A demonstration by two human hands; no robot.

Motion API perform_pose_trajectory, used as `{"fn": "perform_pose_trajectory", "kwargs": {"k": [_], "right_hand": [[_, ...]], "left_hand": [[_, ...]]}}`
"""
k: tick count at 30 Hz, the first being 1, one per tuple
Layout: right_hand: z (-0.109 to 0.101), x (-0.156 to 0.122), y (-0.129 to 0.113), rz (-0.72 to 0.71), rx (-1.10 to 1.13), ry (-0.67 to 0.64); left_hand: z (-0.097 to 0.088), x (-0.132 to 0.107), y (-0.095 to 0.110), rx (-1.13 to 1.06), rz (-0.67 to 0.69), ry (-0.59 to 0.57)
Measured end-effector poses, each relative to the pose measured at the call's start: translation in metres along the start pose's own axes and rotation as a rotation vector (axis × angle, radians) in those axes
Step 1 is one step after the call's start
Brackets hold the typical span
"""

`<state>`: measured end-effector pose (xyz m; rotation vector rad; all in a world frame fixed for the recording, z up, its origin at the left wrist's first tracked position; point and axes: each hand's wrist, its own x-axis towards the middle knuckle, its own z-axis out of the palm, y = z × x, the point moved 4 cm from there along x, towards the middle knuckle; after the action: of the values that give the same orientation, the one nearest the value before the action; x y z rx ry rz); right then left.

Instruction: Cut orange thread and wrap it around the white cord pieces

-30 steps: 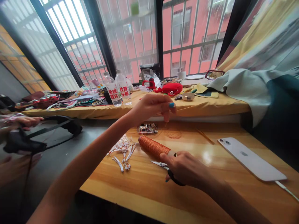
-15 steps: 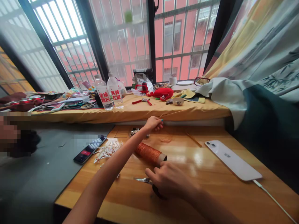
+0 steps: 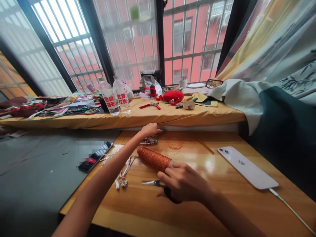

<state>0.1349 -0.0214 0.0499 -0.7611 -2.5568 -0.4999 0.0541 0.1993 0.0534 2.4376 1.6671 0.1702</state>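
My right hand [image 3: 184, 184] grips a pair of scissors [image 3: 154, 183] by the dark handles, blades pointing left. Its fingers lie against the near end of a spool of orange thread [image 3: 153, 159], which rests on its side on the wooden table. My left hand [image 3: 149, 129] reaches over the far side of the table, just above a clear box of small parts [image 3: 153, 141]. Its fingers bend downward and look closed, a teal nail showing; what they hold, if anything, is hidden. Loose orange thread [image 3: 175, 144] lies coiled to the right of that box.
White cord pieces [image 3: 127, 166] lie partly behind my left forearm, near a black phone [image 3: 95, 158]. A thin brown stick [image 3: 206, 146] and a white phone [image 3: 247, 168] on a cable lie rightward. Bottles [image 3: 121, 97], red-handled pliers [image 3: 150, 105] and a small bowl [image 3: 189, 105] crowd the ledge.
My left hand has moved left and slightly down, toward the clear box. My right hand, still with the scissors, has shifted a little right; the spool has slid slightly up and left.
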Motion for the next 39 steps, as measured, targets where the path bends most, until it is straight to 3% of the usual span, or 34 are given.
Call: {"fn": "perform_pose_trajectory", "kwargs": {"k": [3,6,8,10,12,16,18,24,27,30,33,39], "right_hand": [[-0.014,-0.005,0.021,0.149,0.083,0.251],[-0.020,-0.017,0.048,0.492,0.124,0.435],[-0.018,-0.024,0.062,0.728,0.198,0.473],[-0.013,-0.028,0.071,0.867,0.336,0.447],[-0.006,-0.025,0.075,0.860,0.485,0.347],[0.015,-0.015,0.066,0.558,0.679,-0.062],[0.026,-0.016,0.065,0.502,0.706,-0.185],[0.051,-0.031,0.082,0.654,0.873,-0.103],[0.058,-0.035,0.089,0.728,0.949,-0.063],[0.061,-0.036,0.090,0.786,1.005,-0.050],[0.062,-0.035,0.090,0.815,1.042,-0.041],[0.067,-0.037,0.089,0.806,1.052,-0.040]], "left_hand": [[-0.015,-0.027,-0.015,-0.005,0.089,0.009],[-0.012,-0.065,-0.021,-0.035,0.294,-0.097],[0.001,-0.094,-0.018,-0.044,0.582,-0.225],[0.013,-0.115,-0.019,-0.015,0.675,-0.219],[0.022,-0.124,-0.022,0.014,0.673,-0.162],[0.027,-0.127,-0.022,0.055,0.638,-0.060],[0.025,-0.128,-0.018,0.051,0.648,0.010],[0.035,-0.146,0.004,-0.015,0.767,0.158],[0.046,-0.146,0.008,-0.016,0.780,0.274],[0.054,-0.144,0.009,-0.014,0.877,0.368],[0.056,-0.143,0.011,0.029,0.969,0.396],[0.053,-0.142,0.013,0.030,0.953,0.376]]}}
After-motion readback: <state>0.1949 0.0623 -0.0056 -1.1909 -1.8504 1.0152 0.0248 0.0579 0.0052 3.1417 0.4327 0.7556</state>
